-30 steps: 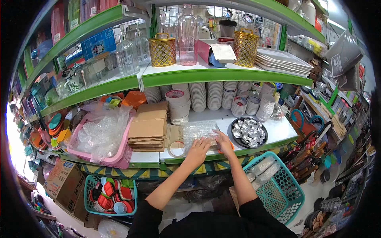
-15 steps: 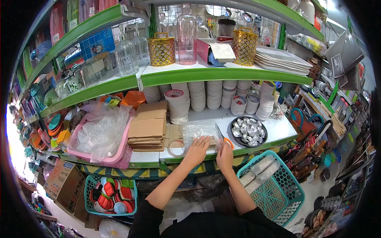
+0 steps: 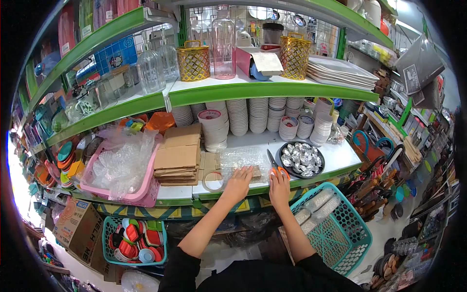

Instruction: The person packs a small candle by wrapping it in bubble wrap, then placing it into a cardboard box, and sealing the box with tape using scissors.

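Observation:
My left hand [image 3: 237, 184] lies with its fingers stretched out on the near edge of a clear bubble wrap sheet [image 3: 238, 158]. A bit of brown cardboard shows under the wrap by the fingertips. My right hand [image 3: 279, 189] has its fingers on the orange handles of a pair of scissors [image 3: 271, 158], whose dark blades point away from me, between the wrap and a round black tray [image 3: 321, 171] of foil-wrapped pieces. Left of the wrap is a roll of tape [image 3: 213, 188], beside a stack of folded cardboard [image 3: 177, 158].
A pink basket [image 3: 146, 187] of bubble wrap stands at the left. Stacked white cups [image 3: 238, 117] line the back under the green-edged shelf [image 3: 272, 93]. Below are a teal basket [image 3: 362, 243] with wrapped rolls and another basket [image 3: 104, 243] of red and green items.
My right hand has moved slightly right with the scissors, away from the wrap; the blades now lie beside the tray. My left hand remains on the wrap, its fingers a little more spread.

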`<state>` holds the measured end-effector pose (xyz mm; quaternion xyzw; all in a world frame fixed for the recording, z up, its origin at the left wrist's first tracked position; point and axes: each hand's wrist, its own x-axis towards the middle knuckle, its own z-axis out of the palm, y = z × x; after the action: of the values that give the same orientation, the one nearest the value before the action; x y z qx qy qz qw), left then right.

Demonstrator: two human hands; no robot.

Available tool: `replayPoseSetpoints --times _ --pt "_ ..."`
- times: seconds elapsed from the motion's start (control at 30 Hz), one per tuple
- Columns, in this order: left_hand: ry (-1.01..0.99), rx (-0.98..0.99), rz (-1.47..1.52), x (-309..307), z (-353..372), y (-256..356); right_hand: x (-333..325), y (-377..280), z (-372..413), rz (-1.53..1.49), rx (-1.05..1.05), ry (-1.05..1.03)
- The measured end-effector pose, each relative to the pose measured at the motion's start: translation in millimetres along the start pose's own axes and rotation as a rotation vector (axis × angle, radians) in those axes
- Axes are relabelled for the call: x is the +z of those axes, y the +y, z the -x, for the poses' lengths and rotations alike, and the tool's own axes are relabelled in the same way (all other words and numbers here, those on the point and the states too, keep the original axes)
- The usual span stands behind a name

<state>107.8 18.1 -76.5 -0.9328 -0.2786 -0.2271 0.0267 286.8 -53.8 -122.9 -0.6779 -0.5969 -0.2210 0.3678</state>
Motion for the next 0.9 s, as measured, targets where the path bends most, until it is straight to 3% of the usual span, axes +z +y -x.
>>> replayPoseSetpoints --times 0.43,0.53,0.6,0.67,0.73,0.9 --pt "0.061 0.013 0.029 -3 1 1 0 2 -15 0.083 0.185 -0.018" --pt "0.084 0.010 0.056 -5 1 1 -10 -13 -29 0.147 0.165 0.108" --pt "0.099 0.006 0.070 -5 1 0 -20 -24 -38 -0.188 -0.086 0.175" --pt "0.130 -0.001 0.077 -2 1 -2 -17 -33 -41 -0.296 -0.165 0.140" --pt "0.142 0.006 0.103 3 1 -7 -8 -40 -46 -0.520 -0.271 -0.053" --pt "0.170 -0.020 0.256 -1 -2 -15 14 -37 -50 -0.509 -0.281 -0.154"
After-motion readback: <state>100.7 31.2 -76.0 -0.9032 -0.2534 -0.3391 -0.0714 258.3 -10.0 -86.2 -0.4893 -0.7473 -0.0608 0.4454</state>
